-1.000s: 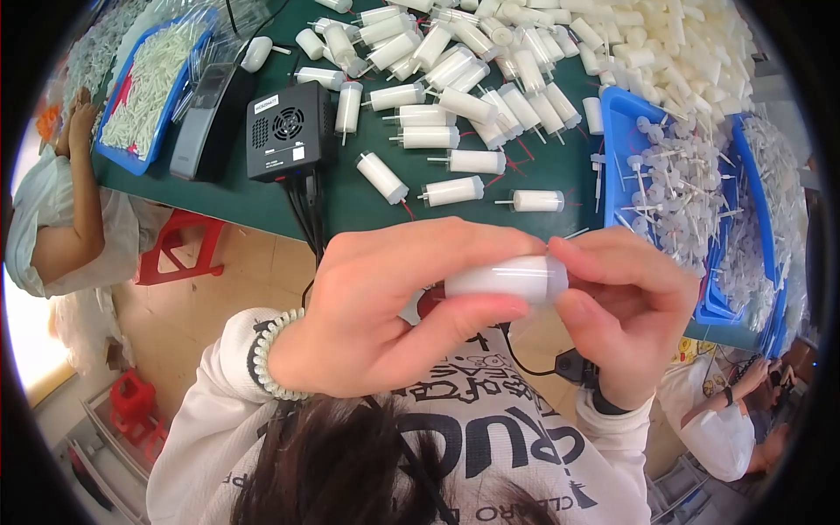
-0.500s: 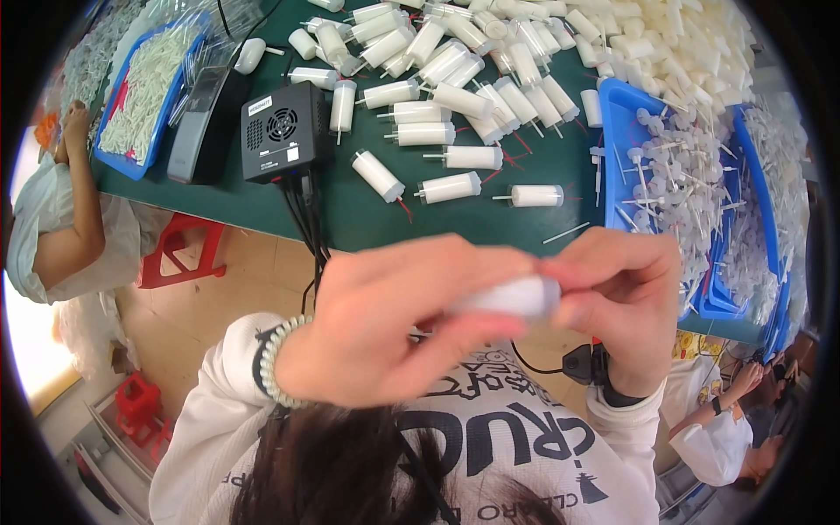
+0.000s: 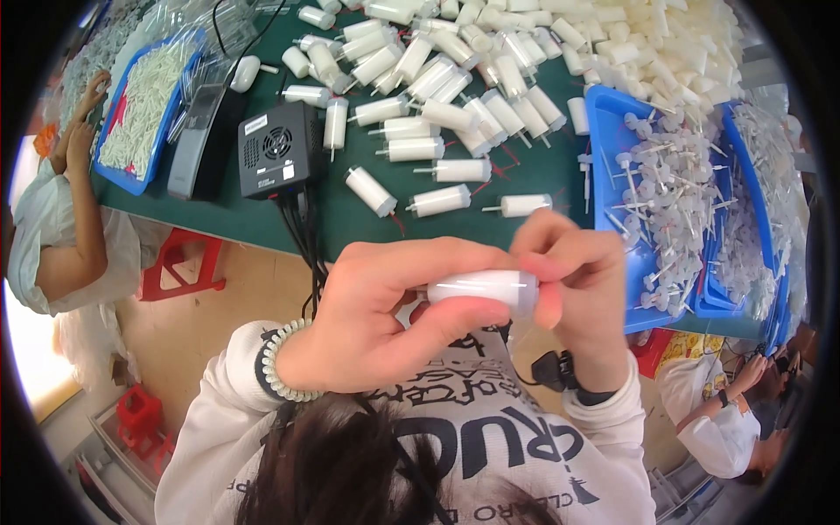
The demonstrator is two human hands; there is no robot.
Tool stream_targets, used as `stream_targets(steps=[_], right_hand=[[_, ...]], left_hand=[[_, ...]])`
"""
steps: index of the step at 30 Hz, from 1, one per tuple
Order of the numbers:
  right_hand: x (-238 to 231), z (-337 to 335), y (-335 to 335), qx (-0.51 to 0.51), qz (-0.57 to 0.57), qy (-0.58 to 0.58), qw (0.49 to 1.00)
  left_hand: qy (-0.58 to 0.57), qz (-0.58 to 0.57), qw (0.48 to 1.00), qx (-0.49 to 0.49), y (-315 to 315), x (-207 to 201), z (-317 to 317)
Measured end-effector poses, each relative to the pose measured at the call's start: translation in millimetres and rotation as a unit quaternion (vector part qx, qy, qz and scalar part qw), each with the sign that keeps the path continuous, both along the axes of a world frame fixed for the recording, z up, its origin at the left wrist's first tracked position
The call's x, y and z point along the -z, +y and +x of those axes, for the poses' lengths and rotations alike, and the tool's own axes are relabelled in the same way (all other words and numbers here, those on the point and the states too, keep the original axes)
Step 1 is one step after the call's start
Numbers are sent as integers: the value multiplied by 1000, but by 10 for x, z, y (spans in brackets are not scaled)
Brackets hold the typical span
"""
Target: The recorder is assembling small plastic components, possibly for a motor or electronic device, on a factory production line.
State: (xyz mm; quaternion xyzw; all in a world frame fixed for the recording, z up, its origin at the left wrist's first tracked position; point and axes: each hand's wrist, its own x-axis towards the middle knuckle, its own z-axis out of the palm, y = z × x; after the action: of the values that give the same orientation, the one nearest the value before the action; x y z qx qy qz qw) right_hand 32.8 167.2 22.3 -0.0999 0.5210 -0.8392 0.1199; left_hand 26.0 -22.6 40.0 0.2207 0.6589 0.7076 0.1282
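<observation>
My left hand (image 3: 385,302) is closed round a white cylinder in a clear plastic case (image 3: 477,287), held nearly level in front of my chest. A thin stem partly shows at the cylinder's left end, between thumb and palm. At its right end, the thumb and fingers of my right hand (image 3: 573,271) pinch the translucent end cap; whether a smaller part sits in that pinch is hidden. Beyond my hands, similar white cylinders (image 3: 439,200), several with thin stems and red wires, lie on the green table (image 3: 289,226).
Blue trays (image 3: 617,325) of translucent stemmed caps stand at the right. Loose white foam cylinders (image 3: 626,52) are heaped behind them. A black vented box (image 3: 278,149) with cables stands left of centre, near a blue tray of small white sticks (image 3: 144,114). Co-workers' arms (image 3: 86,210) show at both sides.
My right hand has shifted left and its fingers have changed position at the cylinder's end. The cylinder, blurred before, now shows sharply and lies a little further left. My left hand keeps its grip.
</observation>
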Motion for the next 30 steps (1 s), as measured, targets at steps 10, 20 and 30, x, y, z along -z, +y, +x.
stream_targets(steps=[10, 20, 30], right_hand=[[-378, -875, 548, -12, 544, 62, 837], [-12, -1473, 684, 8, 831, 310, 461], [98, -1289, 719, 6, 814, 331, 477]], left_hand=[[106, -325, 925, -162, -225, 269, -811], [345, -581, 712, -192, -250, 580, -840], [365, -530, 728, -235, -208, 382, -752]])
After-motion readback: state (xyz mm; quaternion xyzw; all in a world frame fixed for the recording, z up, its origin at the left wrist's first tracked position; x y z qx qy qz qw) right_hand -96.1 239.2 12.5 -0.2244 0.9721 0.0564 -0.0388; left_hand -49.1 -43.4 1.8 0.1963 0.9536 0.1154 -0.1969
